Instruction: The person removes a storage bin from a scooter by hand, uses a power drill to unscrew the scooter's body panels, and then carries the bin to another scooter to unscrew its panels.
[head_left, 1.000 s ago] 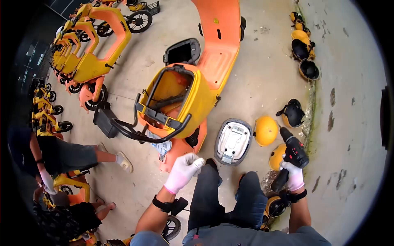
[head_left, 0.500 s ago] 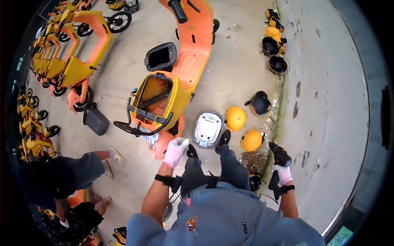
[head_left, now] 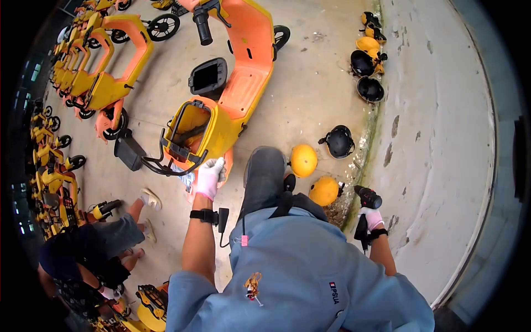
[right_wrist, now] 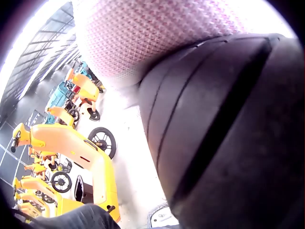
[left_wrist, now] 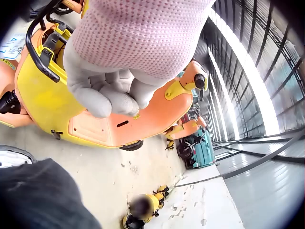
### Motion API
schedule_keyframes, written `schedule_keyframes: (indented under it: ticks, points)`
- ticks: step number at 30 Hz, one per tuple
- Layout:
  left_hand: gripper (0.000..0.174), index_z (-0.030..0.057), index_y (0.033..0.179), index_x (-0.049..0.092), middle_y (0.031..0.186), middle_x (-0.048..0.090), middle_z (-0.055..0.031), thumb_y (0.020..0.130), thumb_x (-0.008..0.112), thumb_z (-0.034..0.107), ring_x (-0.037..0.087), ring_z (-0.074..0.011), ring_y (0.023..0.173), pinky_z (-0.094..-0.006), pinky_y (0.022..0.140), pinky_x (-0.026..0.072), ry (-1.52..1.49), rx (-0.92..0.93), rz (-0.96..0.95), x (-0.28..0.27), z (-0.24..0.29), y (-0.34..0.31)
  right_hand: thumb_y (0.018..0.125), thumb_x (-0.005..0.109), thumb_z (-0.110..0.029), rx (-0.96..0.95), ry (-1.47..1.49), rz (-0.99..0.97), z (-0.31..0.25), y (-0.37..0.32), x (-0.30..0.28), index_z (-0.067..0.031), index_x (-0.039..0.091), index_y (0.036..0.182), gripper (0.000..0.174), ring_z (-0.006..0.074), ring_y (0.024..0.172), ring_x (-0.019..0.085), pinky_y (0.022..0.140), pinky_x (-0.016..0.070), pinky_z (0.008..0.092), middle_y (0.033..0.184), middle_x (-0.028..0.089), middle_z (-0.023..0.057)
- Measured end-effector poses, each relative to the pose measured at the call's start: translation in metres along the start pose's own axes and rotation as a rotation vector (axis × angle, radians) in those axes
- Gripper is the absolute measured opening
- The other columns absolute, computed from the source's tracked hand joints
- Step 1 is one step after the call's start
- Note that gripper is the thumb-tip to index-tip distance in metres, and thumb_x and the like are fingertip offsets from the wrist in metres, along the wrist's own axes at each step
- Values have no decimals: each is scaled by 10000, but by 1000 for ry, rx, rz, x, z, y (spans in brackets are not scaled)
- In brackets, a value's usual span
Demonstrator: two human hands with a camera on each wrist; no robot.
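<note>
My left hand (head_left: 211, 174), in a white and pink knit glove, is beside the rear of an orange and yellow scooter (head_left: 224, 130), close to its black rear rack (head_left: 177, 169). In the left wrist view its fingers (left_wrist: 97, 101) are curled together, and nothing shows between them. The scooter's yellow storage compartment (head_left: 214, 133) stands uncovered. Out to the right, my gloved right hand (head_left: 371, 218) grips a black and red cordless drill (head_left: 368, 197), nose pointing up and left in the head view. In the right wrist view a dark grooved part of the drill (right_wrist: 224, 129) fills the right side.
Yellow helmets (head_left: 304, 160) and a black helmet (head_left: 338, 142) lie on the floor near the wall. A grey-rimmed white cover (left_wrist: 14, 156) lies near my leg. A black bin (head_left: 129, 150) and parked scooters (head_left: 113, 83) stand left, with a bending person (head_left: 72, 249) below them.
My view has tilted down and my body has moved forward toward the scooter, my leg now hiding the white cover. The left hand has come nearer the rear rack; the drill stays in my right hand.
</note>
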State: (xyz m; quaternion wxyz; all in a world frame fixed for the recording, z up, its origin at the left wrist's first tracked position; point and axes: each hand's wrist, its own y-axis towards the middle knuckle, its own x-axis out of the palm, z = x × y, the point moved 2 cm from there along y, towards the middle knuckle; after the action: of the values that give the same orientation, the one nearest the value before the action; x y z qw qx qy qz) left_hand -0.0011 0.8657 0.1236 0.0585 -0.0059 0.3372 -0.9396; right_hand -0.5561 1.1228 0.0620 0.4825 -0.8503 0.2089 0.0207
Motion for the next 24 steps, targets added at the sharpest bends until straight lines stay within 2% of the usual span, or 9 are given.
schedule_keyframes:
  ticks: [4, 9, 10, 14, 17, 20, 21, 23, 24]
  points:
    - [119, 35, 937, 641, 730, 633, -18, 969, 639, 150, 574, -90, 576, -213, 517, 463, -42, 40, 77, 0, 5, 16, 762, 660, -37, 88, 108, -17, 10, 29, -2, -42, 623, 772, 39, 226, 563, 613, 537, 498, 337, 651, 616, 83]
    - [134, 7, 1033, 646, 773, 663, -53, 966, 626, 121, 609, -112, 587, -240, 560, 531, -101, -33, 106, 28, 34, 46, 758, 679, -67, 115, 53, -8, 17, 40, -8, -31, 628, 772, 64, 238, 549, 618, 530, 502, 359, 651, 628, 99]
    - [126, 12, 1001, 643, 771, 664, -51, 961, 637, 131, 614, -115, 583, -253, 578, 554, -69, -22, 84, 29, 38, 60, 756, 683, -71, 120, 43, -9, 15, 42, -6, -30, 628, 773, 71, 241, 548, 619, 530, 504, 363, 648, 627, 102]
    - [103, 56, 963, 638, 776, 665, -40, 953, 653, 158, 603, -116, 580, -256, 556, 527, -112, -1, 19, 38, 53, 134, 744, 668, -62, 195, 130, 40, 12, 48, -3, -20, 626, 748, 60, 258, 548, 612, 533, 503, 376, 634, 618, 112]
    - [75, 77, 984, 641, 801, 667, -39, 954, 640, 146, 619, -133, 625, -270, 571, 525, -198, -13, 121, 46, 69, 189, 748, 660, -35, 238, 199, 92, 10, 58, -5, -27, 615, 742, 46, 263, 547, 606, 542, 509, 383, 640, 617, 115]
    - [96, 85, 1023, 627, 900, 670, -44, 983, 581, 160, 639, -176, 762, -336, 694, 538, -332, -41, 166, 36, 90, 265, 737, 655, -33, 311, 193, 51, 21, 102, -22, -16, 632, 735, 29, 254, 595, 621, 578, 503, 368, 655, 626, 116]
    - [143, 89, 1078, 635, 949, 686, -48, 1000, 547, 170, 662, -210, 807, -359, 727, 551, -343, 21, 160, 21, 83, 306, 727, 652, -26, 285, 143, 87, -24, 85, -12, -17, 621, 728, 32, 254, 594, 617, 581, 505, 366, 645, 615, 113]
    - [118, 62, 1033, 645, 844, 665, -41, 945, 612, 133, 657, -201, 726, -338, 676, 553, -554, 50, 231, 5, 99, 357, 708, 654, -21, 310, 92, 172, -73, 83, -8, -23, 618, 733, 45, 258, 589, 614, 576, 504, 367, 633, 598, 115]
    - [137, 58, 1027, 654, 833, 663, -38, 949, 606, 159, 652, -203, 729, -325, 674, 539, 132, 229, 341, -1, 122, 362, 692, 655, -8, 298, 96, 125, -99, 81, -10, -25, 610, 769, 91, 261, 588, 612, 571, 502, 371, 647, 595, 118]
